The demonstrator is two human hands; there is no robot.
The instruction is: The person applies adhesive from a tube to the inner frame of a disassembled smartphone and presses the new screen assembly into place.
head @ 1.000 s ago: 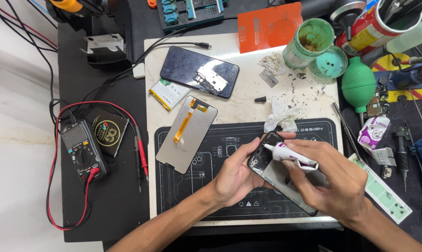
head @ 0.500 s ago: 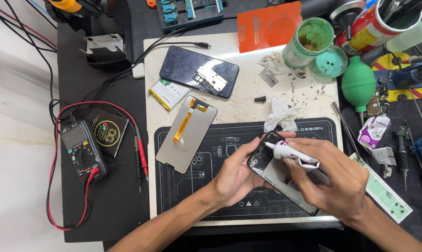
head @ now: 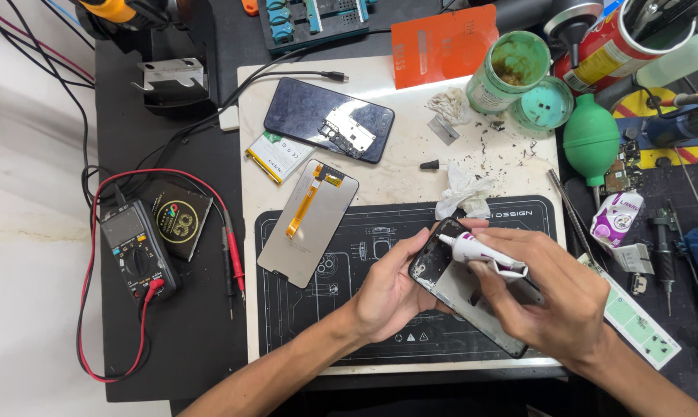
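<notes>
Since a second ago little has shifted: the tube's nozzle has stayed at the top left corner of the frame, and both hands hold the same pose.

The right hand [head: 553, 297] is closed around a small white glue tube [head: 480, 252], thumb and fingers pinching its crumpled tail, nozzle pointing left and touching or just above the upper edge of the phone frame [head: 461, 297]. The left hand [head: 391, 289] grips that frame from its left side, fingers curled under, thumb on top, holding it tilted above the black mat [head: 341, 309].

By my reading, the step in hand is laying a bead of adhesive along the frame's rim, and it looks barely begun, since the nozzle sits at a corner. The next move would call for a steady, light squeeze while the nozzle tracks the edge, with the left hand turning the frame to keep the rim in reach.

Outward on the mat lies one screen panel [head: 309, 224], face down with an orange flex cable. Beyond it are one dark phone back [head: 327, 120], one battery [head: 278, 156], one crumpled tissue [head: 463, 191], one open green jar [head: 507, 73] with its lid [head: 546, 106] beside it, and one green blower bulb [head: 591, 139]. At far left sits one multimeter [head: 136, 247] with red leads.
</notes>
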